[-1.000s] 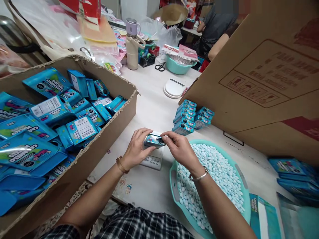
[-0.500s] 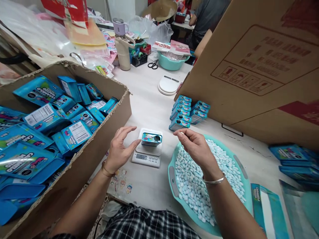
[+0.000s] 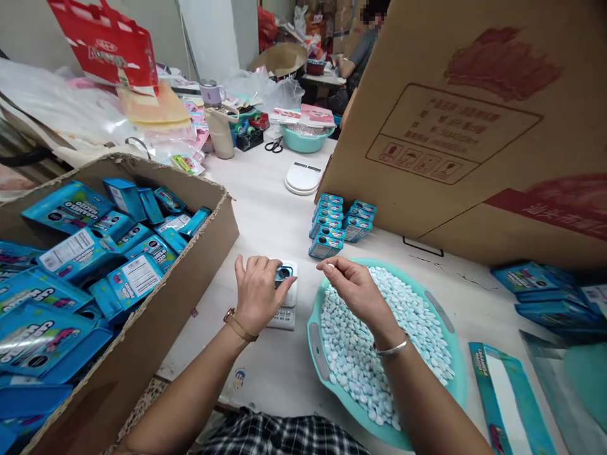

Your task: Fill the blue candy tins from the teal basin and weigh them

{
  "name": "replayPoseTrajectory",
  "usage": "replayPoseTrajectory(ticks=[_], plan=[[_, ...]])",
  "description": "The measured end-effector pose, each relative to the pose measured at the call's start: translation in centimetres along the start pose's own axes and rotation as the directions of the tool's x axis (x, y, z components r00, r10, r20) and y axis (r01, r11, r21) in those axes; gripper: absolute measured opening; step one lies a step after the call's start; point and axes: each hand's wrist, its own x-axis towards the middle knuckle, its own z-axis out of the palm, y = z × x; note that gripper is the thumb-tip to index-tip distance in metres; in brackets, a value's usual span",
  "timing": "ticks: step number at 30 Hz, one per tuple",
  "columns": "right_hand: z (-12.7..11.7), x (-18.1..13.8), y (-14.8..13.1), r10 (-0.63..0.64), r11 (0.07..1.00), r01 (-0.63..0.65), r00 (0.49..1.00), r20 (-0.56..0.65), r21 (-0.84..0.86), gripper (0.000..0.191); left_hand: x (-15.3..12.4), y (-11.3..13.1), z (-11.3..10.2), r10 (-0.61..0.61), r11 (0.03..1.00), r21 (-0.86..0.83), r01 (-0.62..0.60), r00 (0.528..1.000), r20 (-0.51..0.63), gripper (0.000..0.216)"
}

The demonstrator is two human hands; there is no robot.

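My left hand (image 3: 258, 291) is closed around a small blue candy box (image 3: 284, 273) on the white digital scale (image 3: 283, 319). Its palm and fingers cover most of the box and the scale's display. Over the left rim of a turquoise basin (image 3: 315, 354), my right hand (image 3: 358, 291) pinches a small white candy (image 3: 328, 269) between thumb and fingertips. Pale blue and white candies (image 3: 379, 347) fill the basin below that hand.
Left stands a cardboard carton (image 3: 190, 284) of blue boxes. Several upright blue boxes (image 3: 327, 243) stand beyond the basin, before a large carton (image 3: 450, 208). A second scale (image 3: 302, 178), scissors (image 3: 274, 145) and a tumbler (image 3: 220, 133) sit farther back. Another person (image 3: 358, 60) sits behind.
My left hand has moved right from beside the scale and closed over the blue box. My right hand keeps its pinch above the basin. The camera view has tilted up and shifted right.
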Motion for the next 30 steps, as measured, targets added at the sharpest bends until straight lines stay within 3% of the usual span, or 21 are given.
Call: replayPoseTrajectory(ticks=[3, 7, 11, 13, 16, 21, 23, 27, 30], plan=[[-0.8, -0.7, 0.3, -0.022, 1.000, 0.022, 1.000, -0.021, -0.004, 0.040, 0.2, 0.0, 0.3, 0.023, 0.999, -0.034, -0.023, 1.000, 0.004, 0.012], [-2.3, -2.0, 0.5, -0.068, 0.998, 0.068, 0.996, -0.060, 0.002, 0.037, 0.8, -0.6, -0.5, 0.084, 0.989, -0.125, -0.080, 0.996, 0.029, 0.013], [-4.4, -4.1, 1.3, -0.027, 0.998, 0.034, 0.992, -0.120, 0.050, 0.038, 1.9, -1.9, -1.5, 0.199, 0.980, -0.034, -0.196, 0.971, 0.134, 0.056], [-5.6, -5.4, 2.3, 0.009, 0.996, 0.005, 0.988, -0.151, 0.089, 0.041, 2.5, -2.4, -1.7, 0.271, 0.958, 0.026, -0.284, 0.934, 0.233, 0.044], [-7.4, -7.5, 4.2, 0.053, 0.990, -0.025, 0.979, -0.197, 0.141, 0.043, 4.2, -1.9, -2.3, 0.339, 0.936, -0.017, -0.352, 0.887, 0.314, 0.016], [-9.4, -10.3, 6.6, 0.103, 0.948, -0.014, 0.959, -0.264, 0.317, 0.041, 11.0, 3.3, -3.3, 0.190, 0.981, -0.084, -0.174, 0.941, 0.281, 0.020], [-9.8, -11.0, 6.8, 0.113, 0.923, 0.004, 0.954, -0.279, 0.386, 0.040, 14.7, 6.4, -2.6, 0.169, 0.982, -0.131, -0.139, 0.949, 0.266, 0.036], [-10.4, -12.2, 7.0, 0.127, 0.885, 0.031, 0.944, -0.304, 0.465, 0.040, 20.1, 12.5, 1.6, 0.118, 0.969, -0.245, -0.021, 0.913, 0.389, 0.031], [-11.0, -13.3, 7.4, 0.134, 0.870, 0.048, 0.935, -0.329, 0.491, 0.039, 21.2, 16.0, 5.5, 0.103, 0.950, -0.308, 0.044, 0.890, 0.445, 0.026]])
